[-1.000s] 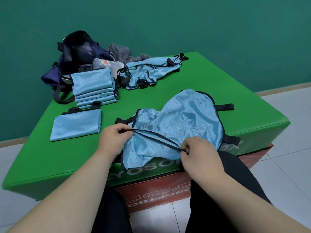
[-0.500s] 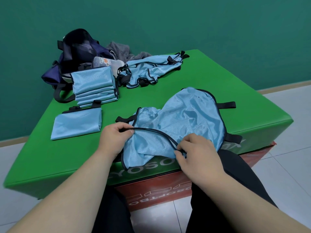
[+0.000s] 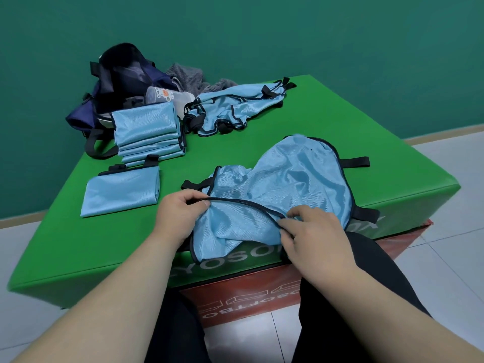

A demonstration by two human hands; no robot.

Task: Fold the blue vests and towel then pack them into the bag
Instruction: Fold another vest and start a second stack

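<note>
Blue mesh vest [image 3: 285,189] lies crumpled at the green bench's [image 3: 340,119] near edge. The left hand [image 3: 180,214] and right hand [image 3: 311,234] each pinch its dark trim. A folded stack [image 3: 148,132] sits beside the navy bag [image 3: 117,82].

A black-trimmed blue vest [image 3: 288,184] lies rumpled nearest; left, one folded vest [image 3: 120,193]; behind it a folded stack [image 3: 146,129], crumpled vests [image 3: 235,108], seemingly a grey towel [image 3: 188,76], and the open navy bag [image 3: 120,72].
</note>
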